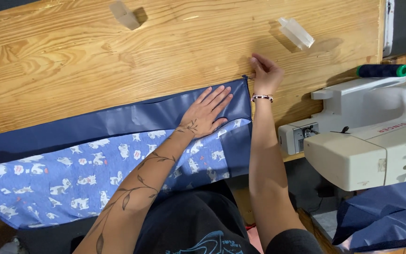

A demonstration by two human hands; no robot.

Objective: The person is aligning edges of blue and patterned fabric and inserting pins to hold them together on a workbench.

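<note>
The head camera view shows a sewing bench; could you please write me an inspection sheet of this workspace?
Surface: pale wooden table, grain visible.
Job's things: glossy navy blue fabric panel lies flat along the table, over light blue cotton fabric printed with small white animals that hangs off the near edge.
Clutter: two clear plastic pieces, one far left, one far right.
Hands: left hand flat on the navy panel; right hand pinches its far corner.
Cables: nothing seen.
Surroundings: white sewing machine at right with a dark thread spool; more navy fabric below.
</note>
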